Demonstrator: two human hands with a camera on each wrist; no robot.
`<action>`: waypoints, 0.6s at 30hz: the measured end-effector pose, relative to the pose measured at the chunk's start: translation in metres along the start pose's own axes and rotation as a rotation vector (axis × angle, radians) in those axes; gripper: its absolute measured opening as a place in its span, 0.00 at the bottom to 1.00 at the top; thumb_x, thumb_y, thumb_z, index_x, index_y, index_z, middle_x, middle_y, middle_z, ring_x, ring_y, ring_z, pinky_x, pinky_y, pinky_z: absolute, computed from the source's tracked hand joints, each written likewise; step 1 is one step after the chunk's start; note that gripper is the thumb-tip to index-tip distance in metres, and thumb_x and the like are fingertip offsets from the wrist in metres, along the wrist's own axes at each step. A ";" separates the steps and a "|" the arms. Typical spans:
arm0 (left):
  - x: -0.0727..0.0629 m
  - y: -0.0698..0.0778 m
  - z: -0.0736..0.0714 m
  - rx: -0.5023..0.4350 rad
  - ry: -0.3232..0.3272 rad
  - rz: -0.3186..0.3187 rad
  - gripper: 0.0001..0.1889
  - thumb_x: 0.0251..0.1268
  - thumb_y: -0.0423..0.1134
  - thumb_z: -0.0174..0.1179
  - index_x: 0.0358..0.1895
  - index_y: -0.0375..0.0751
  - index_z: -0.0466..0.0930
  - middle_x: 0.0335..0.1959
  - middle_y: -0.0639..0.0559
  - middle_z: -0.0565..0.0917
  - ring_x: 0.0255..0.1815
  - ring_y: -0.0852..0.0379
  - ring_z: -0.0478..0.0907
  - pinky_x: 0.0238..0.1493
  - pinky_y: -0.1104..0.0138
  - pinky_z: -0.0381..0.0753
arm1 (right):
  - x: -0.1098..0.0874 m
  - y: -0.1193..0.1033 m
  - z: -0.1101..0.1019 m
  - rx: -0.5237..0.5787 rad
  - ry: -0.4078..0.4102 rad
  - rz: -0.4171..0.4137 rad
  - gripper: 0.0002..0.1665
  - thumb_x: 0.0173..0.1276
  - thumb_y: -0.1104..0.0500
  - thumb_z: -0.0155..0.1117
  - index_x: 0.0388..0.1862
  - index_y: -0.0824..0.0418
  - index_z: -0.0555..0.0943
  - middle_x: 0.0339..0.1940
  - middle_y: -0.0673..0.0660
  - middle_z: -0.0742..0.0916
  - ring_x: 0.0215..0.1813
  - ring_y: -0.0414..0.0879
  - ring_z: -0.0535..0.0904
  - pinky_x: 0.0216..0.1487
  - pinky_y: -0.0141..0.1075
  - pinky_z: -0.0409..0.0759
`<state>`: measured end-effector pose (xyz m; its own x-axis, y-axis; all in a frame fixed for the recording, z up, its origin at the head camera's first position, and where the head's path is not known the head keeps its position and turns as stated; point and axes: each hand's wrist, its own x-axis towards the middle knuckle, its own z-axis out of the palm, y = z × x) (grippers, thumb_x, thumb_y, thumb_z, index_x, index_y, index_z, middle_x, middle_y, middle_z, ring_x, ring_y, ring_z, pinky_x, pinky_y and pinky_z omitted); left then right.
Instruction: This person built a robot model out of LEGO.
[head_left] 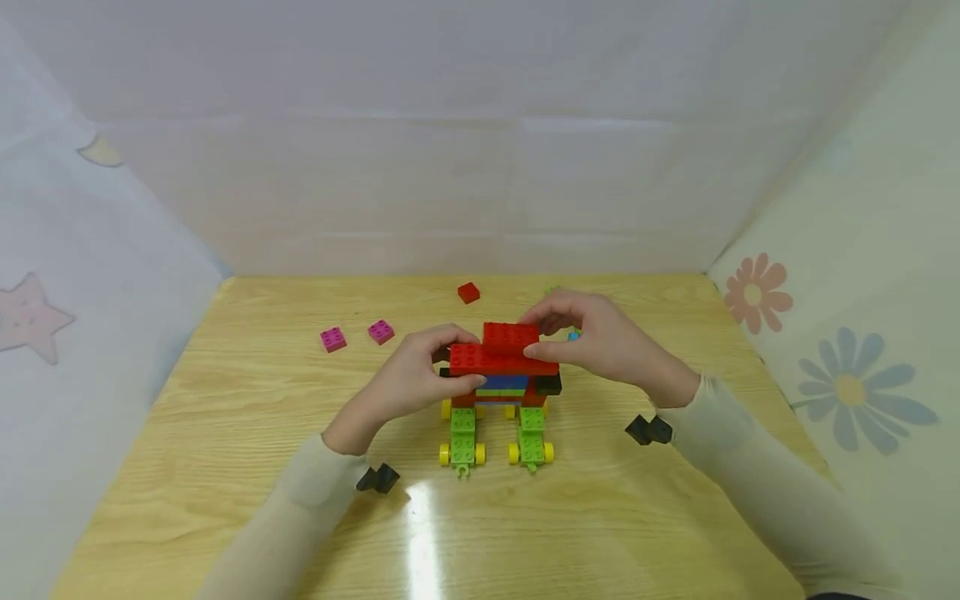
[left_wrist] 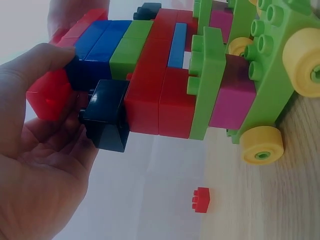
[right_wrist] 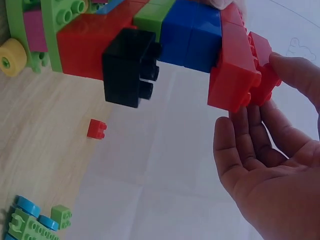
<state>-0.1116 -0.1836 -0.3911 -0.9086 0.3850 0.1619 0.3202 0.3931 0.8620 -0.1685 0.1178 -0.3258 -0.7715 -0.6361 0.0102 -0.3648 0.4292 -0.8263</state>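
Between the hands stands a vehicle of toy building bricks, with two lime-green wheeled bases and yellow wheels below. Its body stacks red, green and blue bricks; a black brick juts from each side. A red layer tops it, with a further red brick above. My right hand pinches that uppermost brick, thumb in front and fingers behind. Around the left end of the red layer, my left hand keeps its thumb on the front, against the blue in the left wrist view.
Two pink bricks lie at the left, and a loose red brick lies near the table's back edge. A green base with blue wheels and a small green brick sit beyond my right hand. Cloth walls enclose the table.
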 end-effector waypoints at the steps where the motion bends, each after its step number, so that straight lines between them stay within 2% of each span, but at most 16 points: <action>1: 0.000 0.000 0.000 -0.003 0.000 -0.001 0.19 0.71 0.40 0.79 0.61 0.43 0.87 0.54 0.49 0.91 0.51 0.52 0.89 0.53 0.61 0.92 | 0.000 0.000 0.001 0.003 -0.002 -0.004 0.19 0.74 0.51 0.81 0.61 0.46 0.90 0.58 0.48 0.90 0.58 0.47 0.88 0.65 0.51 0.85; 6: 0.000 0.001 0.000 -0.020 0.003 -0.007 0.19 0.71 0.39 0.79 0.61 0.43 0.88 0.57 0.48 0.91 0.52 0.51 0.90 0.53 0.58 0.93 | 0.000 -0.001 0.006 0.003 -0.009 -0.018 0.19 0.75 0.52 0.81 0.62 0.49 0.90 0.58 0.49 0.90 0.58 0.48 0.87 0.64 0.50 0.85; 13: -0.001 0.001 0.000 -0.021 0.002 -0.004 0.19 0.71 0.40 0.79 0.61 0.44 0.88 0.58 0.49 0.91 0.53 0.51 0.89 0.56 0.61 0.93 | -0.002 -0.004 0.008 0.011 -0.025 -0.014 0.19 0.75 0.53 0.81 0.63 0.50 0.90 0.59 0.50 0.89 0.58 0.48 0.87 0.64 0.51 0.86; 18: -0.002 0.002 0.002 -0.013 0.014 0.009 0.19 0.71 0.39 0.79 0.61 0.44 0.87 0.59 0.49 0.90 0.54 0.51 0.89 0.60 0.52 0.92 | -0.002 -0.005 0.008 0.009 -0.020 -0.022 0.19 0.74 0.54 0.81 0.62 0.50 0.90 0.58 0.50 0.89 0.58 0.48 0.87 0.64 0.51 0.85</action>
<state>-0.1089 -0.1822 -0.3903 -0.9094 0.3767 0.1760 0.3248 0.3791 0.8665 -0.1606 0.1120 -0.3267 -0.7528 -0.6580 0.0177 -0.3773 0.4094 -0.8307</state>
